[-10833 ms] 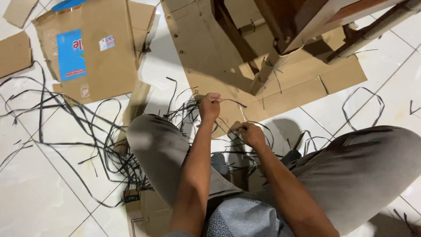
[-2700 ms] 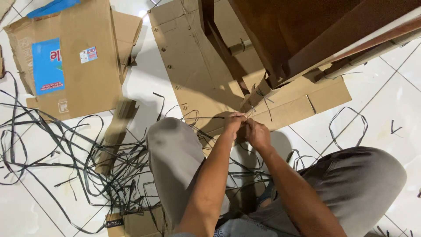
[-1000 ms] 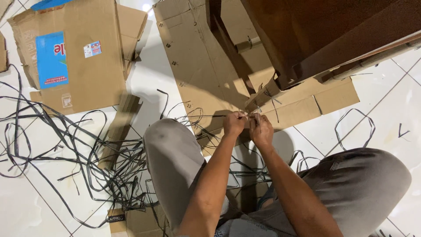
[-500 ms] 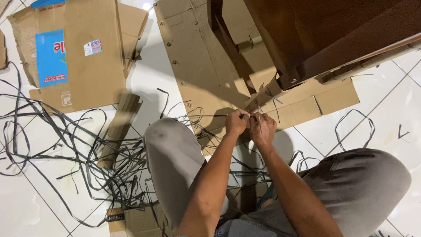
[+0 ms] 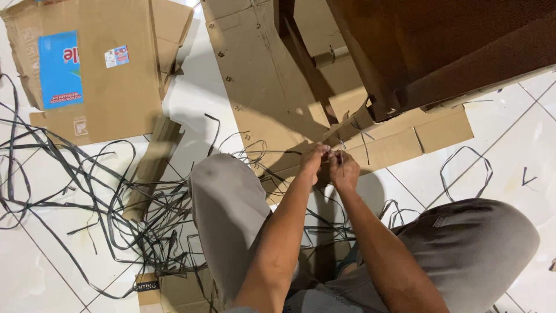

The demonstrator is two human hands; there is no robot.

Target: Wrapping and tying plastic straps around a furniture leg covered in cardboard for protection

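Observation:
My left hand [image 5: 313,162] and my right hand [image 5: 344,171] meet in front of me, just above the floor between my knees. Both pinch a thin dark strap [image 5: 340,152] whose short end sticks up between the fingers. The strap sits at the foot of a cardboard-wrapped leg [image 5: 347,124] of a dark brown wooden piece of furniture [image 5: 440,52]. Flattened cardboard [image 5: 260,87] lies under the leg. My grey trouser knees frame both hands.
A tangle of black plastic straps [image 5: 87,185] covers the white tiled floor at the left. A flattened cardboard box with a blue label [image 5: 98,75] lies at the upper left. A folded cardboard strip [image 5: 153,168] is beside my left knee. A loose strap loop [image 5: 466,171] lies at the right.
Over the ten seconds my hands came together from apart and moved up to the wrapped furniture leg. In the last second they barely shift, still pinching the strap.

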